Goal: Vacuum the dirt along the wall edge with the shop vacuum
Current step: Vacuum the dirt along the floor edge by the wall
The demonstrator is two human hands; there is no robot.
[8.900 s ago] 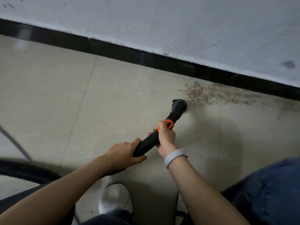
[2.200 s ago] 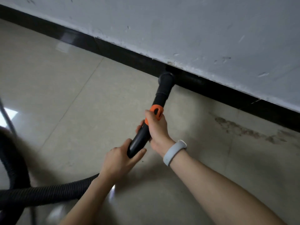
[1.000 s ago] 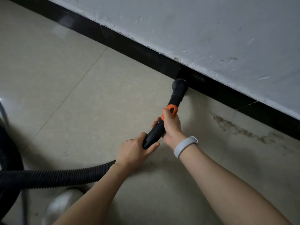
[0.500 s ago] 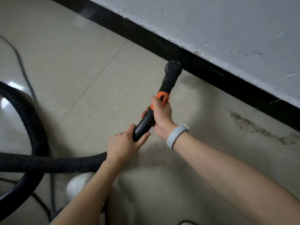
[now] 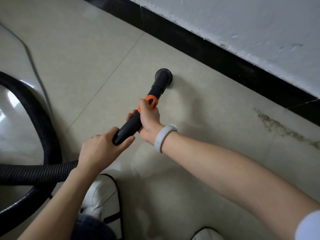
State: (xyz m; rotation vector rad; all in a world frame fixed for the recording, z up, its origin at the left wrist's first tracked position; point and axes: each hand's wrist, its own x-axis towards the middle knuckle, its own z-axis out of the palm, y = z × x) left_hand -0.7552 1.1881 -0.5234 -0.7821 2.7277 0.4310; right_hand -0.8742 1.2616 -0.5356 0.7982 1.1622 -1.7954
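With both the left hand (image 5: pixel 102 149) and right hand (image 5: pixel 147 116) curled round the vacuum wand (image 5: pixel 133 123), its nozzle (image 5: pixel 163 76) sits short of the baseboard (image 5: pixel 207 52), so the dirt streak (image 5: pixel 284 129) (well off rightward) risks being missed.

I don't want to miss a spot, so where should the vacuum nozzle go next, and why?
Probably sweep the nozzle right, toward the brown dirt streak below the black baseboard. Both hands grip the wand, and the nozzle sits on bare tile, left of the streak.
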